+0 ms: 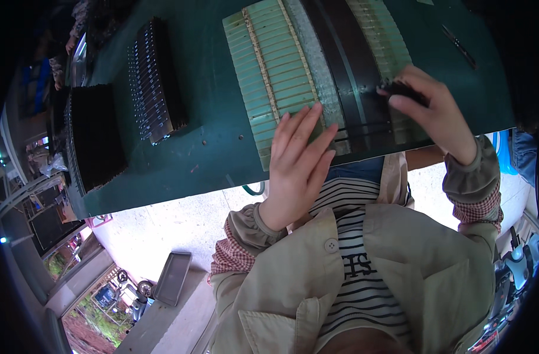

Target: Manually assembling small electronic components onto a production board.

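Observation:
A pale green slotted board (269, 65) lies on the table in front of me, with a dark lengthwise band (346, 65) along its right part. My left hand (299, 165) rests on the board's near end, fingers stretched out, the fingertips beside thin dark strips (364, 128) that lie crosswise there. Over the board's right side, my right hand (434, 112) pinches a small bunch of thin black strips (404, 89) between thumb and fingers. The palm hides part of that bunch.
The green table (204, 177) carries a row of black strips with shiny metal ends (154, 82) and a larger black stack (98, 133) at its left. A slim dark tool (458, 46) lies far right. Another person's hand (71, 44) shows upper left. A grey tray (174, 277) is below the table.

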A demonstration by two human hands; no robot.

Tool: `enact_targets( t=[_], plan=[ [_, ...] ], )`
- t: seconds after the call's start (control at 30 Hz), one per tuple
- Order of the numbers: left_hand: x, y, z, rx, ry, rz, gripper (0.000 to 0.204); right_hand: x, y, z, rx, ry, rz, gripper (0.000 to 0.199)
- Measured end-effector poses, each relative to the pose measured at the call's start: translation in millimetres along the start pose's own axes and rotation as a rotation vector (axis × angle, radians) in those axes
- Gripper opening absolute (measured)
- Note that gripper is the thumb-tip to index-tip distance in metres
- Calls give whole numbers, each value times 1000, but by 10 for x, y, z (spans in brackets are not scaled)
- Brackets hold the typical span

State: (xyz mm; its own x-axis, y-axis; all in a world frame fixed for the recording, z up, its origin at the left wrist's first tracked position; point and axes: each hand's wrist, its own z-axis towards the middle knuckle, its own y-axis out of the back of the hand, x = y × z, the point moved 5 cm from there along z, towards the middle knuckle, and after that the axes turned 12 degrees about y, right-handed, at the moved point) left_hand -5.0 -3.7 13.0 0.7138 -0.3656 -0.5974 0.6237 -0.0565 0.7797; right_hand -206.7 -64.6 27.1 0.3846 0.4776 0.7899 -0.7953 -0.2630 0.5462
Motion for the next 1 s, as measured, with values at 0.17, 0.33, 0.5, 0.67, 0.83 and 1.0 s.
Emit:
enact_targets(
  t=[0.17, 0.33, 0.5, 0.67, 0.83, 1.0],
  plan=[
    [105, -47, 188, 31, 242, -602, 21, 122, -154, 82, 190, -269, 275, 12],
    [183, -168, 191, 89, 399, -922, 7, 74, -273, 103, 308, -456, 483, 14],
    [181, 6, 203, 7, 194, -567, 9, -87, -247, 12, 128, -341, 382, 12],
    [194, 112, 109, -144, 131, -275, 11, -70, -196, 27, 129, -244, 153, 13],
    [210, 104, 61, -117, 144, -262, 13, -93, -223, 34, 114, -224, 180, 15],
    [212, 105, 55, -115, 138, -247, 13, -89, -202, 37, 106, -244, 206, 17]
  ],
)
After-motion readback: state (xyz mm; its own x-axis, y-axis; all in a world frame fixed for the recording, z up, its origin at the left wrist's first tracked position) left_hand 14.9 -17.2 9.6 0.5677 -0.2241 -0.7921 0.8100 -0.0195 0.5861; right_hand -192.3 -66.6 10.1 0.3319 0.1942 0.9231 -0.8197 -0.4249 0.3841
